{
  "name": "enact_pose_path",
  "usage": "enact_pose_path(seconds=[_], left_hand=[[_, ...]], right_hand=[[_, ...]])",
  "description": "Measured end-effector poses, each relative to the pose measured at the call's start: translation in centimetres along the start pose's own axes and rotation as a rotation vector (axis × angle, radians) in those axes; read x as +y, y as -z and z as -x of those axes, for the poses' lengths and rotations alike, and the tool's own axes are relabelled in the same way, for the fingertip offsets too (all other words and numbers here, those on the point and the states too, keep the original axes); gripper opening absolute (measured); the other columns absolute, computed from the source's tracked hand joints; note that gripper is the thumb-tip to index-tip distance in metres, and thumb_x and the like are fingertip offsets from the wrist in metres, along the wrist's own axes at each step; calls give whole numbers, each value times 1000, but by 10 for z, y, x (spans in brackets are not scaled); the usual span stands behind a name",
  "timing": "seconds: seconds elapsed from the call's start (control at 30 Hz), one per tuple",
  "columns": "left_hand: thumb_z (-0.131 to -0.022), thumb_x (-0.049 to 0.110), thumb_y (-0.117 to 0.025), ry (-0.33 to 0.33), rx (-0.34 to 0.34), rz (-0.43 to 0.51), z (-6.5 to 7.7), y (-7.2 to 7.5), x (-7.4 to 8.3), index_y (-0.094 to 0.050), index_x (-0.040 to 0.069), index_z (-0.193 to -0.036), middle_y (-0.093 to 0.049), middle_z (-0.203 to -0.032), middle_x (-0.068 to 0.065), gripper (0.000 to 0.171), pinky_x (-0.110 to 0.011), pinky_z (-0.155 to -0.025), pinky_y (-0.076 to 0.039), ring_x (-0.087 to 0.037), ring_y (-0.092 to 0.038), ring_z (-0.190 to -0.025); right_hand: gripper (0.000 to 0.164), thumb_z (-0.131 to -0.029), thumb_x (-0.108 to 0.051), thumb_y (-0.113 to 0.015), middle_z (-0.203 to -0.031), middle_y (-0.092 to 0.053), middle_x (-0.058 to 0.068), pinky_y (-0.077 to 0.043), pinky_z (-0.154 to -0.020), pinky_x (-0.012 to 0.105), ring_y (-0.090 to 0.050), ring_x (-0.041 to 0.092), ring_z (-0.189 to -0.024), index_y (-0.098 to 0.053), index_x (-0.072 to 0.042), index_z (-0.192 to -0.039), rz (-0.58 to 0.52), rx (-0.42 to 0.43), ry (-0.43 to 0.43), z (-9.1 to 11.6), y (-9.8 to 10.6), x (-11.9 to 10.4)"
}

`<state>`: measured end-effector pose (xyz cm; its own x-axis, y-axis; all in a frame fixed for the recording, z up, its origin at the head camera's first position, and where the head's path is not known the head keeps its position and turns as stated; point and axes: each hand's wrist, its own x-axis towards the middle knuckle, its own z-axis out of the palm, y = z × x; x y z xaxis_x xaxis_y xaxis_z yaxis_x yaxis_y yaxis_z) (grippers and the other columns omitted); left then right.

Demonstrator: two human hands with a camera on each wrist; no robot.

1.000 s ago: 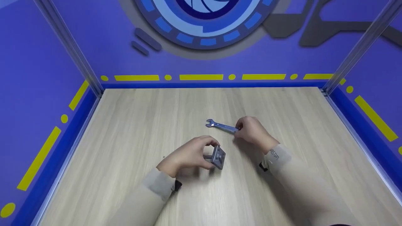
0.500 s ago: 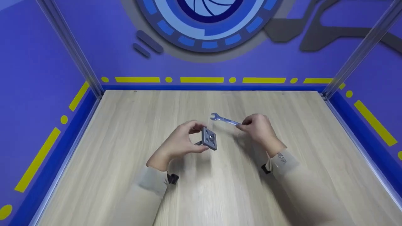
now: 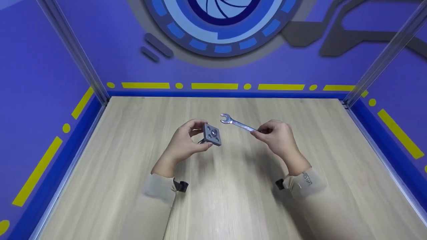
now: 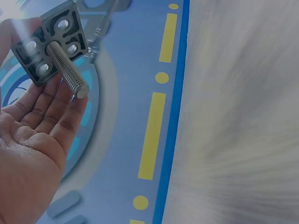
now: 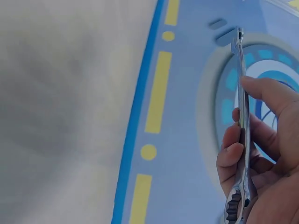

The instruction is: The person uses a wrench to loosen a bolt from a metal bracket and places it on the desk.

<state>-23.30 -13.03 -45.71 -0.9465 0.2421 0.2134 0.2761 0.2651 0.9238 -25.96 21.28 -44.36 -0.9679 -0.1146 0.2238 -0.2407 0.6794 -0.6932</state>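
Note:
Above the table, my left hand (image 3: 181,141) holds a square grey plate (image 3: 209,134) by opposite edges, thumb below and fingers above. The plate has round holes near its corners, and a hex bolt head or nut (image 3: 214,133) sits at its centre. From its ribbed back, a threaded rod (image 4: 70,74) sticks out toward the palm in the left wrist view. To the right, my right hand (image 3: 281,139) grips a shiny combination wrench (image 3: 241,125) by its handle. The wrench's open end points left at the plate, a small gap apart; its ring end (image 5: 234,210) lies by the palm.
Both hands are over a light wood-grain table (image 3: 213,200). Blue printed panels (image 3: 100,50) with yellow dashes enclose its back and sides, with metal posts at the back corners. A black strap (image 3: 181,186) shows at each wrist.
Both hands have risen from the table. My left hand has moved up and left with the plate, turning its face more toward the wrench. My right hand has lifted the wrench and shifted slightly right.

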Motion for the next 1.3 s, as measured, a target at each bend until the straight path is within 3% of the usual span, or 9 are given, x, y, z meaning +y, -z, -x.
enact_pose_path(seconds=[0.17, 0.3, 0.5, 0.73, 0.93, 1.3], left_hand=[[-86, 4, -96, -26, 31, 20, 0, -3, 0, -62, 4, -152, -70, -147, -13, 74, -37, -129, -57, -32, -69, -143], [-86, -1, -94, -61, 94, 59, -2, -4, 4, -63, 2, -151, -70, -146, -14, 72, -29, -126, -58, -31, -70, -139], [-87, -2, -93, -88, 168, 101, -7, -11, 5, -60, 0, -152, -70, -147, -18, 73, -25, -125, -58, -33, -70, -140], [-86, -3, -95, -118, 265, 136, -4, -18, 5, -59, -1, -149, -69, -149, -19, 72, -23, -123, -57, -36, -69, -145], [-83, -6, -96, -130, 279, 161, 1, -25, 6, -60, -2, -144, -67, -149, -19, 71, -23, -123, -58, -36, -70, -144], [-85, -3, -96, -77, 202, 265, 3, -18, 14, -60, -3, -147, -68, -150, -22, 72, -30, -125, -58, -35, -70, -144]], right_hand=[[12, -94, -20, -95, -96, -78, 7, -55, -65, 18, -66, 19, -83, -87, -11, -95, -90, -4, 40, 18, -3, -12], [13, -93, -19, -96, -95, -79, 7, -56, -65, 16, -68, 16, -82, -87, -11, -93, -159, 3, 49, 27, -7, -18], [12, -93, -19, -96, -93, -80, 7, -56, -65, 16, -68, 15, -80, -87, -11, -94, -216, 36, 15, 31, -13, -19], [15, -94, -23, -95, -95, -79, 6, -57, -65, 19, -69, 19, -82, -86, -12, -97, -255, 30, -1, 31, -24, -23], [15, -93, -21, -96, -94, -79, 9, -57, -65, 18, -69, 17, -80, -86, -11, -94, -288, 40, -9, 38, -30, -19], [13, -94, -19, -95, -92, -77, 7, -57, -64, 18, -68, 14, -78, -85, -10, -92, -324, -1, 11, 37, -29, -22]])
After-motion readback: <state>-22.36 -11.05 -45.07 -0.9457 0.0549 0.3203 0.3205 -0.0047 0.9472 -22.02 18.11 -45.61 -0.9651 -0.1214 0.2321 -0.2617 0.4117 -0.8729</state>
